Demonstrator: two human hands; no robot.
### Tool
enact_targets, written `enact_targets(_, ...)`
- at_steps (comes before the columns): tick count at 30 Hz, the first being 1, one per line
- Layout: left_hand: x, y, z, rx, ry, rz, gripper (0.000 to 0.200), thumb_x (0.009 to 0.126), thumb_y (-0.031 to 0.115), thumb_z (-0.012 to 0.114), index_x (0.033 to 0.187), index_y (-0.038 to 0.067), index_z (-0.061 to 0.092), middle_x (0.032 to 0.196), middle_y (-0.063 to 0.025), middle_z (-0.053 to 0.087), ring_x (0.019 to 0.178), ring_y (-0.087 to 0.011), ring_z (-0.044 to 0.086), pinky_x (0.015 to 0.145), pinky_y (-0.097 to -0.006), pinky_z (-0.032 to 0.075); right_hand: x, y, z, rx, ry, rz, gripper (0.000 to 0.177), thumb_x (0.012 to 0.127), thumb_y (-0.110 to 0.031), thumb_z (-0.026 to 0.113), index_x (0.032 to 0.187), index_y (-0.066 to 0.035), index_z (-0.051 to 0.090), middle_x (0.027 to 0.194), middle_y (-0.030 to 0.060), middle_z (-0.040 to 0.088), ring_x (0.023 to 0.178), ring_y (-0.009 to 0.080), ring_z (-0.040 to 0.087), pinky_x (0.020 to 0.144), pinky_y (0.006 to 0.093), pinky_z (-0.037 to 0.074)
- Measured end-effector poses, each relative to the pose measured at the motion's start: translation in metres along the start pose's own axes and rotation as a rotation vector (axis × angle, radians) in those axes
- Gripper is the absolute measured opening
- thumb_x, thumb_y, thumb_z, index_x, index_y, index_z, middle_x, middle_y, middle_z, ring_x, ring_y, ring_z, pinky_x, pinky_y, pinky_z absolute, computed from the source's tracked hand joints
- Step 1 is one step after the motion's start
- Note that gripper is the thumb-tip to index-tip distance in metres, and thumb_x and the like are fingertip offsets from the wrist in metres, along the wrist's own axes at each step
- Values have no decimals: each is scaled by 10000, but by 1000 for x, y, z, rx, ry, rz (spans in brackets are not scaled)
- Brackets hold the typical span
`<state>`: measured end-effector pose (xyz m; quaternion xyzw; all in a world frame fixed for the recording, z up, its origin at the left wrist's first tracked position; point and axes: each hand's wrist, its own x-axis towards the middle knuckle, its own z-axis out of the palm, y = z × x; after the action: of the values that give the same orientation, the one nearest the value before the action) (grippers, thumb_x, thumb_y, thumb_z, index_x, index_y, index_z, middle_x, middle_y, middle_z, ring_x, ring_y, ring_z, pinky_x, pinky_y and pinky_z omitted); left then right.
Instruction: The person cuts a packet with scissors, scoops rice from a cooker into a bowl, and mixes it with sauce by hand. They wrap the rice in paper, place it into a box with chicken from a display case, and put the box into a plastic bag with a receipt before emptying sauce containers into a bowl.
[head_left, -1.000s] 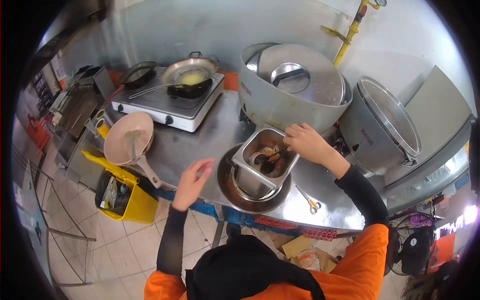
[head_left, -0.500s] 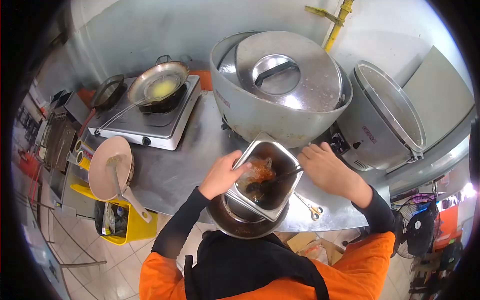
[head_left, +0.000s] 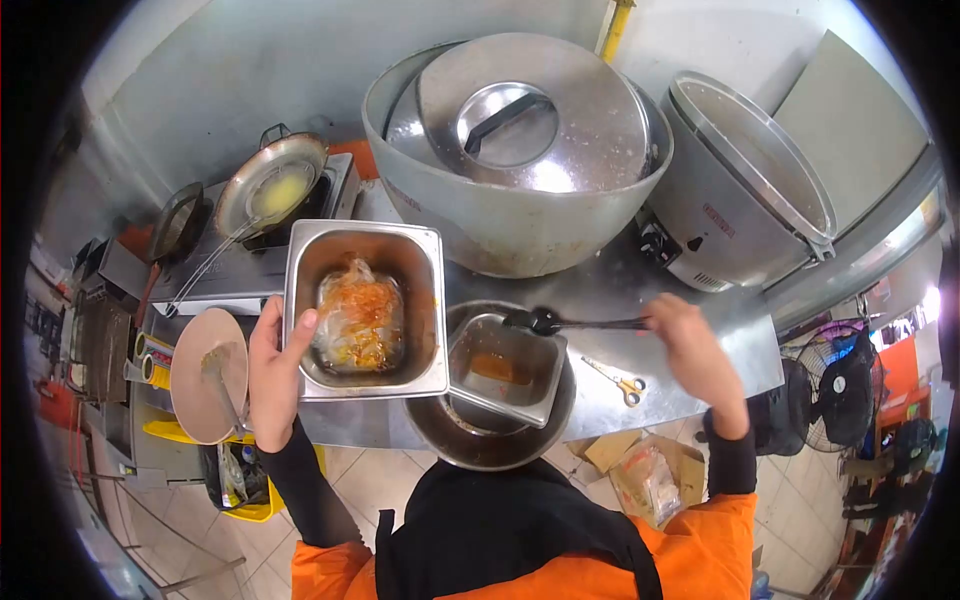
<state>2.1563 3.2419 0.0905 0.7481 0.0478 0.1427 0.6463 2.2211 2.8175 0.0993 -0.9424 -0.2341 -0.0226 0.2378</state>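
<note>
My left hand (head_left: 275, 375) grips a deep steel food pan (head_left: 428, 320) by its left side, thumb over the rim. Orange-red, wet-looking food (head_left: 358, 305) lies on something clear and shiny at its bottom. With my right hand (head_left: 693, 350), blurred by motion, I hold a black spoon (head_left: 600, 324) by the end of its handle. The spoon's head is over the back rim of a second steel pan (head_left: 545, 388). Some brown liquid sits in that pan, which rests tilted in a round metal pot (head_left: 490, 455).
Scissors (head_left: 615, 380) lie right of the pot. Behind stand a large lidded cooker (head_left: 510, 235) and a smaller one (head_left: 745, 220). At left are a gas stove (head_left: 345, 190) with a wok (head_left: 235, 195) and a pink pan (head_left: 190, 400). A fan (head_left: 840, 390) stands at right.
The pan in my left hand has moved left and up, off the second pan, which now shows. My right hand and the spoon have come out of it, to the right.
</note>
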Motion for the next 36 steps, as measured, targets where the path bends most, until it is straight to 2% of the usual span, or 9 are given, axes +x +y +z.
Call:
enact_targets(3, -6, -7, 3, -44, 65, 36, 180, 911, 187, 635, 973, 30, 571, 891, -4, 593, 851, -66, 491, 803, -220, 392, 6, -20, 55, -170, -137, -112, 169, 808, -34, 585, 975, -17, 604, 993, 140, 574, 993, 328, 529, 874, 455, 367)
enact_targets(8, -8, 6, 26, -22, -20, 51, 211, 889, 200, 664, 896, 31, 538, 803, 18, 535, 772, -57, 442, 729, -212, 381, 34, -111, 37, -113, 516, -340, 306, 642, -158, 730, 933, -80, 680, 982, 29, 541, 996, 233, 498, 914, 463, 300)
enact_targets(10, -10, 17, 40, 12, -83, 65, 232, 884, 198, 668, 861, 37, 503, 764, 29, 485, 738, -55, 407, 694, -211, 374, 42, -143, 42, -219, 602, -474, 146, 650, -165, 690, 785, -111, 681, 982, 6, 512, 989, 196, 470, 925, 437, 281)
enact_targets(15, -14, 28, 67, -9, -306, 76, 306, 912, 256, 643, 797, 47, 451, 718, 51, 376, 680, -46, 318, 586, -204, 277, 61, -161, 80, -396, 465, -504, 159, 626, -228, 708, 737, -120, 674, 909, -15, 480, 909, 197, 454, 895, 451, 269)
enact_targets(18, -15, 24, 84, -96, -358, 78, 313, 946, 271, 594, 784, 58, 433, 709, 56, 343, 672, -44, 300, 576, -208, 261, 42, -148, 71, -498, 427, -441, 151, 653, -240, 679, 680, -94, 647, 920, -15, 476, 927, 190, 456, 905, 458, 272)
enact_targets(23, -22, 19, 112, -93, -468, 76, 324, 980, 252, 536, 754, 71, 392, 718, 50, 320, 688, -45, 293, 600, -205, 254, -20, -120, 14, -43, 633, -110, 169, 562, -91, 772, 683, -172, 686, 797, -15, 419, 847, 191, 410, 831, 358, 257)
enact_targets(26, -30, 23, 139, -92, -512, 138, 321, 984, 243, 528, 751, 72, 387, 718, 48, 317, 694, -46, 291, 606, -208, 256, -67, -92, -24, 12, 687, 33, 111, 656, -110, 773, 752, -122, 717, 776, -4, 423, 806, 173, 413, 758, 291, 314)
enact_targets(32, -52, 31, 185, -99, -493, 131, 253, 978, 220, 536, 785, 75, 460, 757, 61, 394, 741, -34, 338, 667, -184, 293, -203, -17, -79, 333, 733, 407, 148, 711, -162, 770, 780, -46, 710, 779, 26, 505, 779, 138, 488, 734, 274, 391)
enact_targets(36, -63, 32, 193, -178, -391, 57, 244, 978, 212, 533, 780, 93, 455, 758, 72, 387, 740, -20, 337, 674, -175, 292, -312, 89, -42, 126, 593, 635, 157, 689, -179, 777, 793, -77, 717, 789, 47, 551, 794, 181, 496, 757, 332, 402)
